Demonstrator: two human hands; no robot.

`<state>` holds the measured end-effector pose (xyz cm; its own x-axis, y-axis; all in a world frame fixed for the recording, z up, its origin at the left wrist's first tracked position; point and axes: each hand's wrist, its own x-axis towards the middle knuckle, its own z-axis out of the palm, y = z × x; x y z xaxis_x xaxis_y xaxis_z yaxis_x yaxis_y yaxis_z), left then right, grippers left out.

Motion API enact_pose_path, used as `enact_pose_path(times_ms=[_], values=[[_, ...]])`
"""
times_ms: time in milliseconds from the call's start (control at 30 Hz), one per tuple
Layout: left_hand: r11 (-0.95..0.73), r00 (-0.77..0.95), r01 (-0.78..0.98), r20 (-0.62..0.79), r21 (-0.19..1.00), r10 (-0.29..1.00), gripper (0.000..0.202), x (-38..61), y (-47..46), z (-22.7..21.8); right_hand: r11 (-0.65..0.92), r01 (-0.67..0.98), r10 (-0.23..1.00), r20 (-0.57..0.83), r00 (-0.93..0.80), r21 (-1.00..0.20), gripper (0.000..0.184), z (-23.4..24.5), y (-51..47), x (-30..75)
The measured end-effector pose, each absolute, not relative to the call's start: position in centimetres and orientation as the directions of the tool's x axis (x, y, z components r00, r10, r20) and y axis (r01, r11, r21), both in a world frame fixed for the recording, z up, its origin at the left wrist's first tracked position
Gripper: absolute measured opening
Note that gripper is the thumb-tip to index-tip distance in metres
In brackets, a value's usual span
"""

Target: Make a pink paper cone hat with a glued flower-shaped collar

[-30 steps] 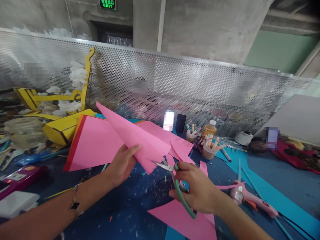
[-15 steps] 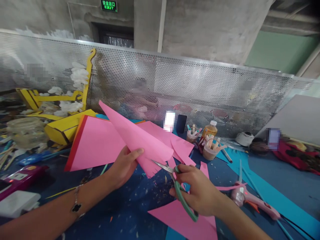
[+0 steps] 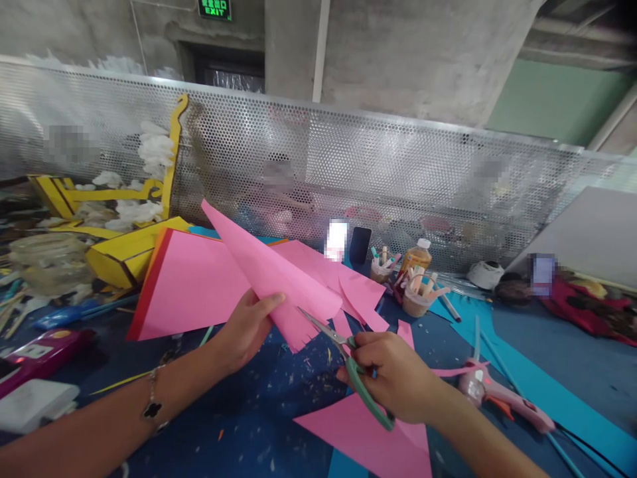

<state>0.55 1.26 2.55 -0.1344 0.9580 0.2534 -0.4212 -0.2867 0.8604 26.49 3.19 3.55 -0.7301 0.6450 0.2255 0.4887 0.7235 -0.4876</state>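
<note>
My left hand [image 3: 246, 332] grips a rolled cone of pink paper [image 3: 269, 275] near its wide end, and the cone's tip points up and to the left. That wide end has a ragged, fringed edge. My right hand [image 3: 393, 375] is shut on a pair of scissors [image 3: 343, 352] with green handles. Their metal blades [image 3: 321, 330] reach up to the left, right beside the fringed edge. A flat pink paper sheet [image 3: 363, 431] lies below my right hand. A bracelet with a dark clover charm circles my left wrist [image 3: 154, 398].
Large pink sheets [image 3: 194, 285] and a yellow cardboard piece [image 3: 124, 259] lie beyond my hands on the dark blue mat [image 3: 259, 411]. A pink glue gun [image 3: 502, 398] rests at right. Cups of craft sticks [image 3: 415, 299], a bottle [image 3: 415, 262] and a perforated metal fence [image 3: 398, 179] stand behind.
The cone has turned slightly, with its tip swung to the right. The scissor blades now tilt more steeply up to the left, and my right hand has moved slightly up.
</note>
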Motion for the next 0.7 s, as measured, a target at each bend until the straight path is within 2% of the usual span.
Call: enact_pose_path(times_ms=[267,500,700], values=[[-0.288,-0.138,-0.425,0.253,0.858,0.958,0.043,0.48,1.27,2.45,0.734,0.484,0.641,0.249,-0.726,-0.476,0.045,3.5,3.39,26.56],[-0.288,-0.129,-0.42,0.257,0.861,0.958,0.046,0.32,1.49,2.05,0.721,0.496,0.654,0.24,-0.717,-0.485,0.052,3.56,3.29,26.36],[-0.299,-0.15,-0.409,0.259,0.862,0.954,0.045,0.02,1.78,1.64,0.703,0.552,0.681,0.201,-0.704,-0.447,0.047,3.4,3.29,26.33]])
